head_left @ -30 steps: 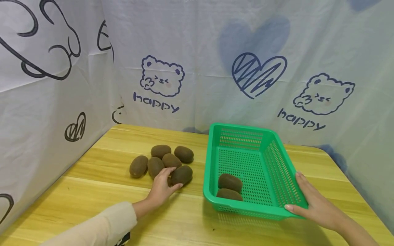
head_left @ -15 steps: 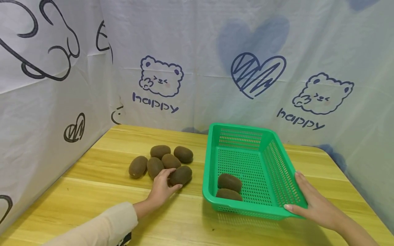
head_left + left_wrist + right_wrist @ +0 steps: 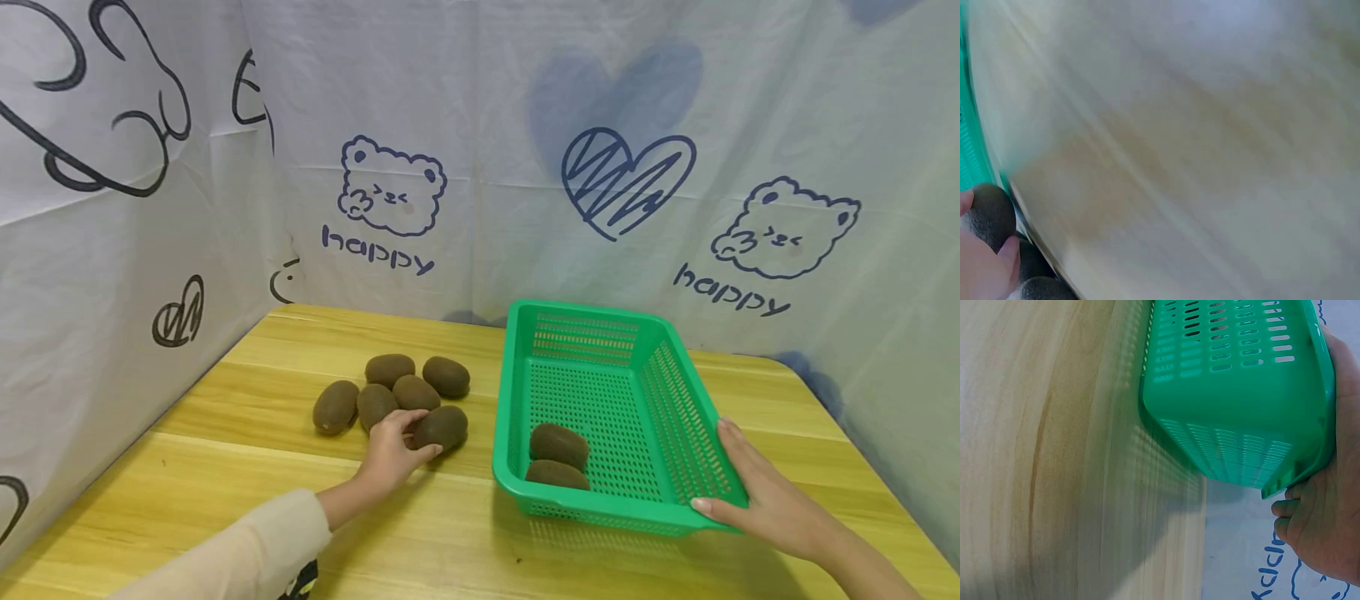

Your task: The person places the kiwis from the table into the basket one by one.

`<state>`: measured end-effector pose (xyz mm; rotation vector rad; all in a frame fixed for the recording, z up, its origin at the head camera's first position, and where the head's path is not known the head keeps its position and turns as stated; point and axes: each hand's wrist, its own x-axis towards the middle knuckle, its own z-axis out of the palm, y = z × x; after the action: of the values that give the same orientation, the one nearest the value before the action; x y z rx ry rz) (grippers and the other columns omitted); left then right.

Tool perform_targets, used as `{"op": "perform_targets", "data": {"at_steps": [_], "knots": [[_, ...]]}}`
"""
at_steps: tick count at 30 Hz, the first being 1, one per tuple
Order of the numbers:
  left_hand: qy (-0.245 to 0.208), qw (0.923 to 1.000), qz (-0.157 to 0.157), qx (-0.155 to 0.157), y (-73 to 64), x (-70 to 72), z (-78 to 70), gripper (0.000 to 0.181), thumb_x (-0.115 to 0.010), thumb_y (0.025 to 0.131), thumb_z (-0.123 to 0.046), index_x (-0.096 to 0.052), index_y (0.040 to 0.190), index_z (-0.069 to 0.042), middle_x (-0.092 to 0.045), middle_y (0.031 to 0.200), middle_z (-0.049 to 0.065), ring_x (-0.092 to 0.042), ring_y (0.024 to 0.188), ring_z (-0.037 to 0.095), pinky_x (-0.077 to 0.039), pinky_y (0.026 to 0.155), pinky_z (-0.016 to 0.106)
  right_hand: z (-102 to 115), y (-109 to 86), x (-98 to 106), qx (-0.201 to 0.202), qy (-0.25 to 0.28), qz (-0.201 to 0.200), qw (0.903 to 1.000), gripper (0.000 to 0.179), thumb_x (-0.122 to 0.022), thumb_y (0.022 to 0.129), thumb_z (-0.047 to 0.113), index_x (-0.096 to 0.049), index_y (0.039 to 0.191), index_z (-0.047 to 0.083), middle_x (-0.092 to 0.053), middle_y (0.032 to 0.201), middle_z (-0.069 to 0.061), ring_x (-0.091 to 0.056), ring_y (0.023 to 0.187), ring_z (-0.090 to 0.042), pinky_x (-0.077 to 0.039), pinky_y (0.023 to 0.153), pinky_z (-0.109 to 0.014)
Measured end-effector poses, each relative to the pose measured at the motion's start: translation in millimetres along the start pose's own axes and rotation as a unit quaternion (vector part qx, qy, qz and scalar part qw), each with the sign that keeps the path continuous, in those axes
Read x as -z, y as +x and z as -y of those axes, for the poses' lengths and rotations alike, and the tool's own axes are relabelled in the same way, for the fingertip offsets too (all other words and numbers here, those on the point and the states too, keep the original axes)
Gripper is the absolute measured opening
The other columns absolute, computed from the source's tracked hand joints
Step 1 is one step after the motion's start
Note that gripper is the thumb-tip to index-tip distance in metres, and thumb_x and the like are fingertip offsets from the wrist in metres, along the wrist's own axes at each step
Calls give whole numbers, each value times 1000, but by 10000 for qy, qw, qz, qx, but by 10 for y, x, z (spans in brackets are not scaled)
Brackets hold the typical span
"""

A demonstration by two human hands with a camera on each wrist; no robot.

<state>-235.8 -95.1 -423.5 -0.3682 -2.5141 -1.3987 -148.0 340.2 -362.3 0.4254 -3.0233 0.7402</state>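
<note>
My left hand grips a brown kiwi on the table, thumb on its near side and fingers at its far left end. In the left wrist view that kiwi sits between thumb and fingers at the lower left. Several other kiwis lie clustered just behind and left of the hand. With my right hand I hold the green plastic basket by its near right corner, thumb over the rim and fingers along the outer side. Two kiwis rest inside, at the basket's near left corner.
The wooden table runs up to a white curtain printed with bears and hearts, which hangs behind it and along the left. A gap of bare tabletop separates the kiwi cluster from the basket's left wall.
Almost nothing differs. My left hand has shifted very slightly left at the same kiwi; the right hand and basket stay in place.
</note>
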Motion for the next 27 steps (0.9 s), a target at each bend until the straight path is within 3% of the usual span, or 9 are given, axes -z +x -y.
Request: {"op": "perform_targets", "data": {"at_steps": [8,18,21,22,24,27], "knots": [[-569,9976,196,353,55,70,-76,45,-75,73,1,-60,115,8,-60,113,20,-61,102,32,-57,78,27,1,0,9,-14,66,57,10000,97,-60,87,33,10,148,5,6,152,-28,-5,135,-56,-22,90,-76],[-215,9994,263,-57,135,175,-230,45,-76,74,-7,-62,116,2,-63,113,18,-63,97,30,-56,81,35,-17,1,4,57,-127,17,9999,98,-61,86,35,9,148,4,7,153,-26,0,137,-52,-20,92,-76],[-290,9991,278,-143,162,206,-298,44,-76,75,-8,-62,116,1,-62,114,17,-64,99,30,-56,81,34,-26,0,5,110,-249,-9,9996,98,-60,87,36,8,148,3,7,153,-26,3,139,-49,-11,99,-75],[-340,9988,287,-182,173,215,-321,43,-76,76,-8,-62,116,2,-62,114,18,-64,99,31,-56,81,33,-28,0,4,138,-335,-28,9993,97,-60,87,36,7,148,2,7,153,-26,4,139,-48,-1,106,-70],[-413,9985,271,-229,195,231,-364,43,-75,76,-8,-62,116,2,-62,114,19,-64,98,31,-56,80,32,-29,1,1,208,-567,-78,9981,97,-59,87,37,6,148,0,5,153,-27,5,140,-45,15,114,-47],[-574,9977,250,-255,231,250,-433,44,-75,76,-7,-61,117,2,-61,114,20,-64,99,31,-56,79,30,-25,3,0,284,-883,-131,9956,96,-58,87,39,4,147,-2,3,153,-28,8,142,-38,23,101,-10]]}}
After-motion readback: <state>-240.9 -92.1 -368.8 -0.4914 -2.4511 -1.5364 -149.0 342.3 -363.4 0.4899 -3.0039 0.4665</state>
